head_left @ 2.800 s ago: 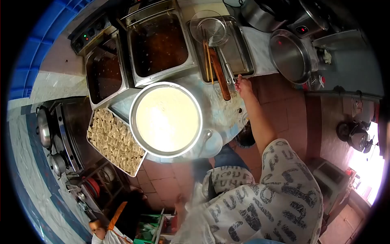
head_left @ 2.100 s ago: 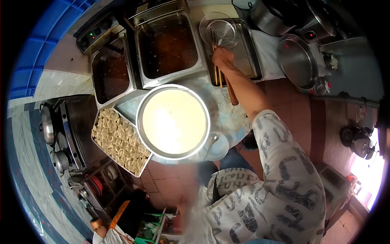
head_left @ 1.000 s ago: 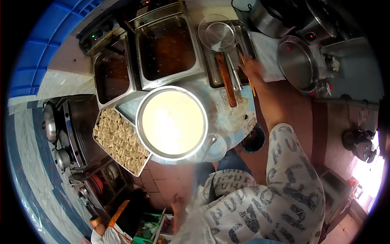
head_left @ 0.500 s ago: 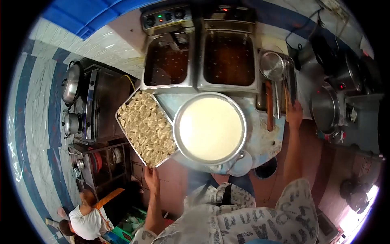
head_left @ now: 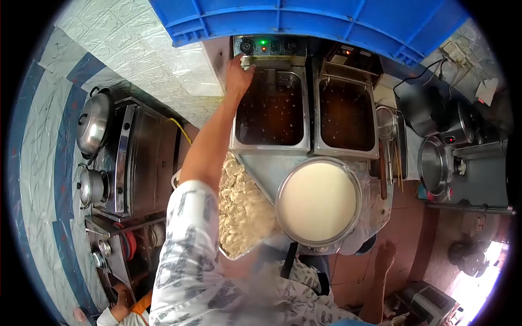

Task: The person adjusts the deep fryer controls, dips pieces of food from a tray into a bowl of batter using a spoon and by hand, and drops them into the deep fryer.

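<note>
My left hand (head_left: 238,76) reaches to the front panel (head_left: 274,48) of the left fryer, fingertips just below its left knob (head_left: 247,45). The index finger and thumb are apart; whether they touch the knob I cannot tell. Dark brown oil (head_left: 272,108) fills that fryer. Below the arm, a metal tray (head_left: 263,190) of pale, lumpy coated pieces (head_left: 242,217) is partly covered by my sleeve. A large round metal bowl (head_left: 356,223) of creamy pale liquid (head_left: 318,201) stands to its right. My right hand (head_left: 385,258) hangs beside the table, holding nothing, fingers loosely stretched.
A second fryer (head_left: 348,117) with brown oil adjoins the first. A strainer (head_left: 386,122) and long-handled tools lie to its right. A blue plastic crate (head_left: 321,22) overhangs the back. Pots (head_left: 92,122) stand at left, and another person's arm (head_left: 124,299) shows at lower left.
My left hand has left the tray's near corner and moved up to the left fryer's panel. My right hand has left the tools at right and dropped beside the table. The view has shifted.
</note>
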Available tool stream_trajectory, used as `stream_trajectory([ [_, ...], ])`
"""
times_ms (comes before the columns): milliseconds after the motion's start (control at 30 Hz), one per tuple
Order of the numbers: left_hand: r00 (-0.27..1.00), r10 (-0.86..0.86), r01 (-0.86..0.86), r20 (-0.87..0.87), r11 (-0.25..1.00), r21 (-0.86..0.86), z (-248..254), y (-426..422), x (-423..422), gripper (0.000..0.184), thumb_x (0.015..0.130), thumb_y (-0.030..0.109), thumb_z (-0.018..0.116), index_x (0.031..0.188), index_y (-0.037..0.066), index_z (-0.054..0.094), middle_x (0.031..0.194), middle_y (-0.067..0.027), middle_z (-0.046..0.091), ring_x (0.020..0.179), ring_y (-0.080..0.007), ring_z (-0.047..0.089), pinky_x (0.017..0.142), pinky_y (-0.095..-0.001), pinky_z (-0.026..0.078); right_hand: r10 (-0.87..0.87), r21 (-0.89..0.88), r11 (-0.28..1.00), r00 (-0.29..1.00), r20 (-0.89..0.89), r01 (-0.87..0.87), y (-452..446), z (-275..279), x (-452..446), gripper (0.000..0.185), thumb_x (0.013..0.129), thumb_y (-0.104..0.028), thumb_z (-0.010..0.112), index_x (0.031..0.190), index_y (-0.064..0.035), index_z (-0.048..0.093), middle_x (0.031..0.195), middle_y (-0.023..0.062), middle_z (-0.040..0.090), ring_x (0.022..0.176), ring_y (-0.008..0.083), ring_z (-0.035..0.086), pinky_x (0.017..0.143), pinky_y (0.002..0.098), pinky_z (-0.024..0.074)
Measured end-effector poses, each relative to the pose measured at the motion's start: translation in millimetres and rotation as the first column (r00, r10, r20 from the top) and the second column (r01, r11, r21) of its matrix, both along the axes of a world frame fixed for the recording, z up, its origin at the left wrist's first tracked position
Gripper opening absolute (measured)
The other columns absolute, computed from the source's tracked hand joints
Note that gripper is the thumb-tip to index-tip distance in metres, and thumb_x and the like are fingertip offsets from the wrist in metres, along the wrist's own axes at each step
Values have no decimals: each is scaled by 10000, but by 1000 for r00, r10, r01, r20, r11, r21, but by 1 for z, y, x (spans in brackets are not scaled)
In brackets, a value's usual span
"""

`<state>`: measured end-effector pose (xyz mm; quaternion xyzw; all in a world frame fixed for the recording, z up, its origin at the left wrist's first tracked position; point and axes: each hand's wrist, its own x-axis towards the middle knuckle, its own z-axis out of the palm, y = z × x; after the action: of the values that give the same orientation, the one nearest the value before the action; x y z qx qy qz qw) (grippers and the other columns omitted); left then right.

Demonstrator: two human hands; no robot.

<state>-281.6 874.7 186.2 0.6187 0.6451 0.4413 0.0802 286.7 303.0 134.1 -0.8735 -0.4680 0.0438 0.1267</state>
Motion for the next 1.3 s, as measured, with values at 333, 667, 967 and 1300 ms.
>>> stream_trajectory([
  [333,990,136,-136,-41,990,-20,-21,104,-12,591,759,217,770,1303,131,553,1315,-164,535,1195,-396,516,961,-477,467,-279,-565,789,960,20,241,-170,-9,-16,305,923,-310,607,1119,-76,609,1049,134,625,945,281,614,787,387,532],
  [667,980,151,-154,130,988,18,-22,99,-8,599,735,226,814,1262,73,575,1287,-182,557,1159,-401,545,930,-482,478,-242,-531,829,969,-59,175,-185,-42,-34,330,937,-371,587,1089,-88,665,962,151,674,854,305,651,750,429,541],
  [967,978,88,-113,191,986,125,-22,96,-9,626,686,198,861,1223,33,582,1199,-191,629,1106,-379,592,927,-429,478,156,-339,931,987,24,-139,-198,-62,-29,366,936,-417,593,1112,-110,685,1032,158,699,924,320,676,781,442,547],
  [1300,996,-23,10,88,988,152,-15,94,-22,634,711,188,823,1268,57,551,1254,-230,577,1171,-429,529,973,-462,452,-436,-530,823,826,-358,205,-143,-53,-62,568,901,-450,649,1365,-167,483,1470,33,409,1303,213,429,965,344,473],
])
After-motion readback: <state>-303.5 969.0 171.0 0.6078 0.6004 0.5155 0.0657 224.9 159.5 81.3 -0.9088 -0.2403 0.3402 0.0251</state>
